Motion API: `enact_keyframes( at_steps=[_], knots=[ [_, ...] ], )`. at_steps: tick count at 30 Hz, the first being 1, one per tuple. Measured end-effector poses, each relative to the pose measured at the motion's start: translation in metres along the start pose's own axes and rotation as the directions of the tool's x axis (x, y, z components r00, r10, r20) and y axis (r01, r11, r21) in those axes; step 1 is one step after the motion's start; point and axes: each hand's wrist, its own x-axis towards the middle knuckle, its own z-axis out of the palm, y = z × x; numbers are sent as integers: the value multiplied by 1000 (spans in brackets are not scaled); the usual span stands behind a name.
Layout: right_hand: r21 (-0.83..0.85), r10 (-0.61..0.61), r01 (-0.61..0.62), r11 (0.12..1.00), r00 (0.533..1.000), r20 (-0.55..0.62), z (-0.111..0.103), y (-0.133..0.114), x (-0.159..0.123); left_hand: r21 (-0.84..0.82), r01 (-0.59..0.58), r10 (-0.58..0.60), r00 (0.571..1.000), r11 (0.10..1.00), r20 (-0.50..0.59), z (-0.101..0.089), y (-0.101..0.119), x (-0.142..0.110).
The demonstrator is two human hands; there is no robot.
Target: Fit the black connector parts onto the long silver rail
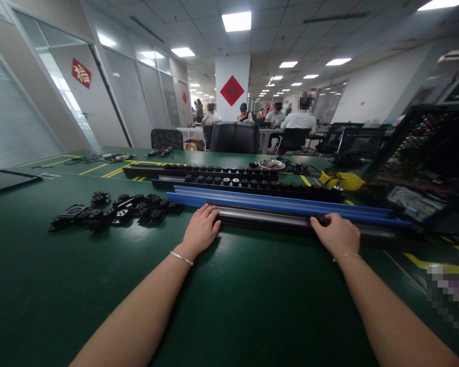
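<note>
A long dark metal rail point(268, 218) lies across the green table point(99, 285), with a blue strip point(283, 204) along its far side. My left hand point(201, 230) rests on the rail's left end, fingers curled over it. Further right, my right hand point(338, 235) grips the same rail, fingers closed around a small black part on it. Both wrists wear thin bracelets.
A pile of small black parts point(115, 210) lies left of the rail. Two more long rails point(229, 176) studded with black parts sit behind, with a metal bowl point(271, 164) and a yellow box point(342, 179). A black crate point(428, 153) stands right. Several people sit at far desks.
</note>
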Motion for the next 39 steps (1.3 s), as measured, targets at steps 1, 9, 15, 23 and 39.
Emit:
enact_keyframes(
  at_steps=[1, 9, 15, 23, 39],
  knots=[
    [2, -1, 1, 1000, 1000, -1, 0, 0, 0, -3, 2, -2, 1000, 1000, 1, 0, 0, 0],
    [27, -21, 22, 999, 999, -32, 3, 3, 1, 5, 20, -20, 1000, 1000, -12, 1, 4, -3],
    [5, -39, 39, 999, 999, -37, 4, 3, 0, 9, 18, -18, 1000, 1000, -12, 1, 4, -3],
    [13, -47, 47, 999, 999, -24, 4, 3, 0, 13, 11, -11, 1000, 1000, -15, 2, 4, -3],
    [28, -67, 67, 997, 998, 2, 3, 2, 0, 8, 3, -3, 1000, 1000, -14, 4, 2, -2]
  ],
)
